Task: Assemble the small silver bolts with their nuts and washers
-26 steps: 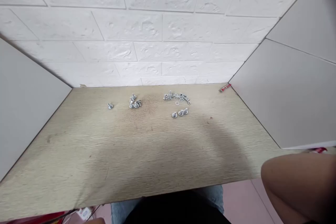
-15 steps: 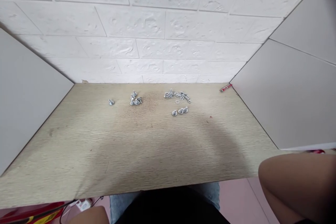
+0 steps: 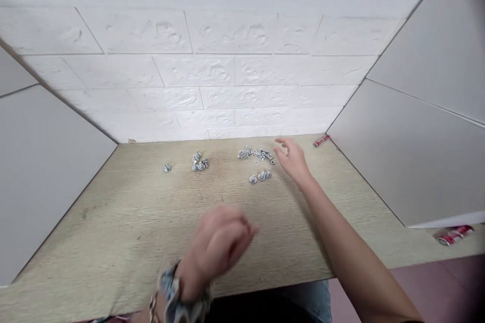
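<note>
My right hand reaches over the back right of the table, its thumb and fingers apart with nothing between them. Just left of its fingertips lies a loose pile of nuts, washers and bolts. One flat washer rests on the wood in front of that pile. Nearer me, a row of bolts with washers on them stands with shanks up. My left hand hovers over the near middle of the table, fingers curled inward and smeared by motion; whether it holds anything is unclear.
Farther left are a cluster of bolts with washers and one separate bolt. Red tubes lie at the back right corner and the right front edge. White panels flank the table; a white brick-pattern wall closes the back.
Both hands have come into view over the table, the right one reaching to the hardware pile. The camera view has tilted upward. The bolts and washers look unmoved.
</note>
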`<state>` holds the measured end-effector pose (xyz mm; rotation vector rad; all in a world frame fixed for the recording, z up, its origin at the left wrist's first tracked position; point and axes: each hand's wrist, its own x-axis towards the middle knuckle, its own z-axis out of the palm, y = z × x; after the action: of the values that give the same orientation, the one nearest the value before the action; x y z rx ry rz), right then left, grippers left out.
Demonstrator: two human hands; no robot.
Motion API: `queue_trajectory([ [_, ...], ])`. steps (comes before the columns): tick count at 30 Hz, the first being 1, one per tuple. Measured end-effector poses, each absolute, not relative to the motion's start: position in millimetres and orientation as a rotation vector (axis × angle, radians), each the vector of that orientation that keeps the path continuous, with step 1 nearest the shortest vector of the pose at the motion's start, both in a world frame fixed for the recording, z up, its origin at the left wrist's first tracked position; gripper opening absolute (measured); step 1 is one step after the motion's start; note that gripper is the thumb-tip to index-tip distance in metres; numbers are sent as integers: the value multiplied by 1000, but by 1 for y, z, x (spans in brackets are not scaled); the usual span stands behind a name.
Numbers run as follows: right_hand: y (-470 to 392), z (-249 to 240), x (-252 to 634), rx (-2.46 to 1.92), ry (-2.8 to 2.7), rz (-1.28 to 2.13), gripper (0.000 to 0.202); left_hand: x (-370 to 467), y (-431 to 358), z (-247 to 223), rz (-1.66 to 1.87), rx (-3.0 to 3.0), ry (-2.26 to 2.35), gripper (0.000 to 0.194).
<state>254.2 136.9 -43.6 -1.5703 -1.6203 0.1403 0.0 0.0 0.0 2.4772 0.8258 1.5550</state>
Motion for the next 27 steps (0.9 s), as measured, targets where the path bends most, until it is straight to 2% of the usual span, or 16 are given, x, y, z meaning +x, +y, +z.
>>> queue_trajectory([
  [3,139,-57,259,-1782,-1691,233,23,16,48,-4,1488,2408,966,7],
  [8,140,-65,255,-2029,-1791,233,25,31,90,-12,1111,2049,1225,42],
  [11,140,-67,248,-2082,-1804,203,23,34,94,-21,1040,1878,1219,52],
  [16,141,-69,239,-2091,-1767,128,28,35,95,-31,1078,1707,1208,53],
  [23,142,-73,240,-2049,-1775,143,22,36,96,-36,1115,1644,1197,52],
  [27,141,-74,243,-1918,-1722,150,19,36,93,-39,1140,1713,1221,41],
])
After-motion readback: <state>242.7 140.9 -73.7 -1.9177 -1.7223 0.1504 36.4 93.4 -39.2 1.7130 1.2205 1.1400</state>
